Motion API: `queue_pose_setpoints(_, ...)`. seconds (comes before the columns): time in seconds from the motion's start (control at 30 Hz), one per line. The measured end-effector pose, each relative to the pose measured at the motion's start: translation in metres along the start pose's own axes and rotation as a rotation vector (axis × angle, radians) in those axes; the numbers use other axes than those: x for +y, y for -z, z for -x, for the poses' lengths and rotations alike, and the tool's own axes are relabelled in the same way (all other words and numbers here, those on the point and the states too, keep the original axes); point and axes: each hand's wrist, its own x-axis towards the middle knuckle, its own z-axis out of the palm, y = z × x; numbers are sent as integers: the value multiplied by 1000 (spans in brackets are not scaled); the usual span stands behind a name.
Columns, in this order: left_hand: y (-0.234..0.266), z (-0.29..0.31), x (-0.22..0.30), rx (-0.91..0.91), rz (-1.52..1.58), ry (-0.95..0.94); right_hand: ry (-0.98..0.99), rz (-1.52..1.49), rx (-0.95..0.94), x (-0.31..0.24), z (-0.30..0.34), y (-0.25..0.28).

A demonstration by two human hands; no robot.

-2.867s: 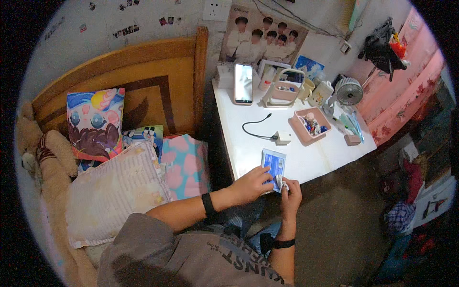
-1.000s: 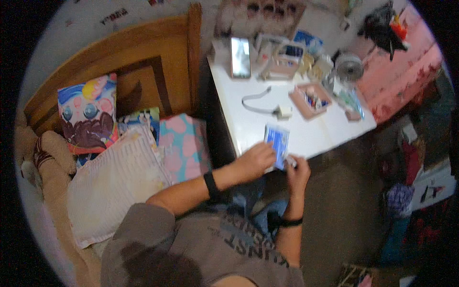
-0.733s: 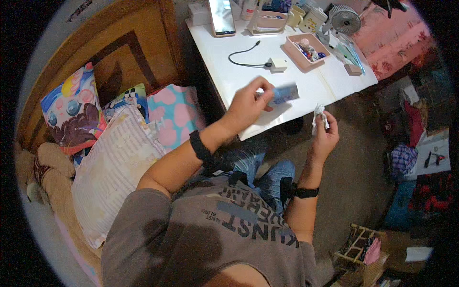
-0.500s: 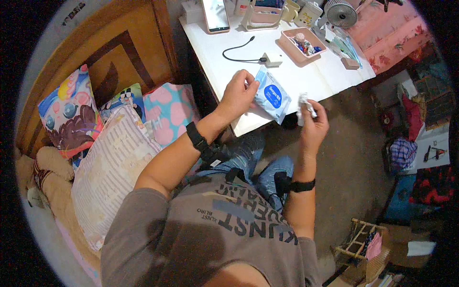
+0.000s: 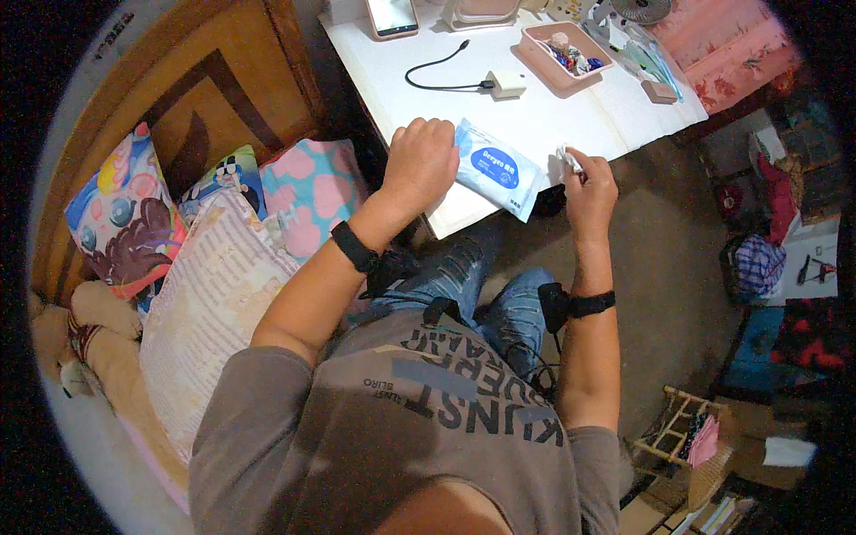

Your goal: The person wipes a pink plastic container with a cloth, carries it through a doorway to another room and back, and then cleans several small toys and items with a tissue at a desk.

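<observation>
A light-blue soft pack of wet wipes (image 5: 501, 168) with a dark-blue oval label is over the front edge of the white table (image 5: 588, 129), its near right corner sticking out past the edge. My left hand (image 5: 423, 162) is closed at the pack's left end, fingers curled and thumb hidden, gripping it there. My right hand (image 5: 590, 194) is pinched shut on a crumpled white wipe (image 5: 568, 160), just right of the pack. Most of the wipe is hidden by the fingers.
On the table are a white charger (image 5: 506, 85) with a black cable, a pink tray (image 5: 546, 73) of small items, a phone (image 5: 392, 16), a pinkish block (image 5: 660, 92) and a fan (image 5: 644, 9). Pillows (image 5: 214, 285) lie at left; a bamboo rack (image 5: 673, 423) stands lower right.
My left hand has shifted left and curled further, and the pack has turned slightly. My right hand has closed more around the wipe. The whole view has shifted a little.
</observation>
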Motion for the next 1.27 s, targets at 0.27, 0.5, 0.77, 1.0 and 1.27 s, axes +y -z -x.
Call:
queue_pose_setpoints(0.27,-3,3,-1,83,38,-29,384,-277,-170,-96,-9,-50)
queue_pose_setpoints(0.5,-1,-14,-7,10,58,-2,135,-55,-159,-32,-24,-21)
queue_pose_setpoints(0.77,16,-5,-6,57,257,-302,-38,-274,-173,-35,-18,-7)
queue_pose_setpoints(1.0,14,27,13,-64,301,-471,293,-361,-325,-88,-38,-27)
queue_pose_setpoints(1.27,17,26,10,-112,328,-487,124,-150,-483,-69,-59,-45)
